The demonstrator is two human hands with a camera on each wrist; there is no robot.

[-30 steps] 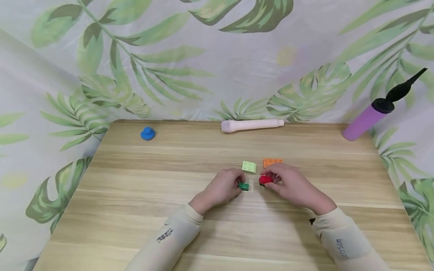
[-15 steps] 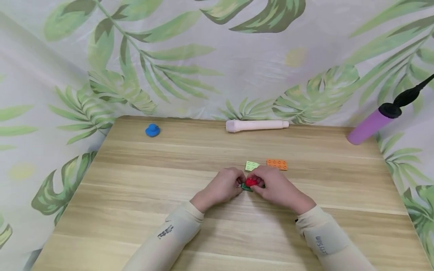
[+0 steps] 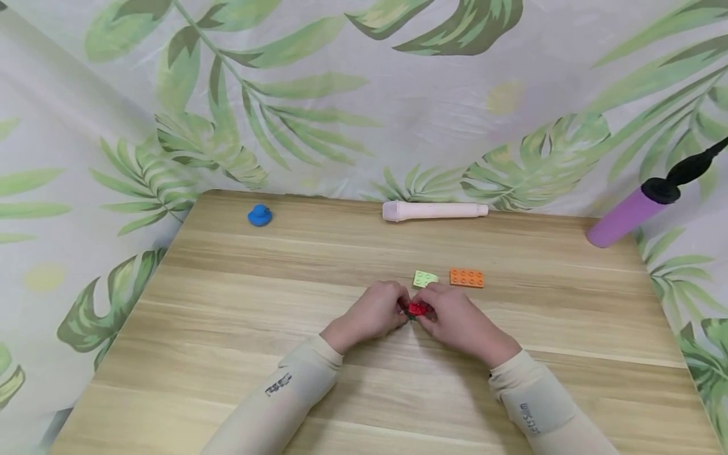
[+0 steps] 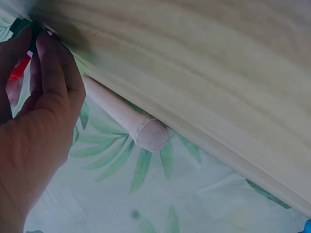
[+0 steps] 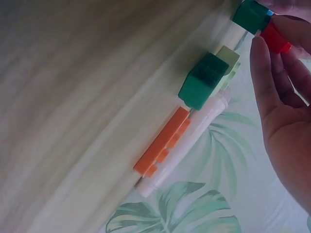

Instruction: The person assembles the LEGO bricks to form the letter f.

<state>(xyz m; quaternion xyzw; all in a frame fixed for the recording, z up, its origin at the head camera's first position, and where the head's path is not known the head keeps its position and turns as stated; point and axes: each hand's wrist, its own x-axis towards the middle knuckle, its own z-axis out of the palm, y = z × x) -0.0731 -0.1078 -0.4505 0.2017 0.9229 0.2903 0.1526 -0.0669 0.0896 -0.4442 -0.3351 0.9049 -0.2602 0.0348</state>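
Note:
Near the middle of the table, my left hand (image 3: 372,313) grips a dark green toy building brick (image 5: 250,17) between thumb and fingertips. My right hand (image 3: 457,319) pinches a red toy brick (image 3: 418,309), which sits against the top of that green brick. Fingers cover part of both bricks. Just beyond the right hand lies a light green brick (image 3: 423,278), partly covered by it in the head view. An orange brick (image 3: 466,278) with studs up lies to its right. In the right wrist view another dark green block (image 5: 204,80) stands between the orange and light green bricks.
A pale pink toy microphone (image 3: 435,211) lies along the back edge of the wooden table (image 3: 273,278). The blue rubber duck (image 3: 260,215) sits at the back left. At the back right a purple pump (image 3: 628,216) with a black top leans. Leaf-print cloth hangs behind.
My right hand has moved left, bringing the red brick from beside the green brick onto it. My left hand has stayed nearly still. The head view has shifted slightly.

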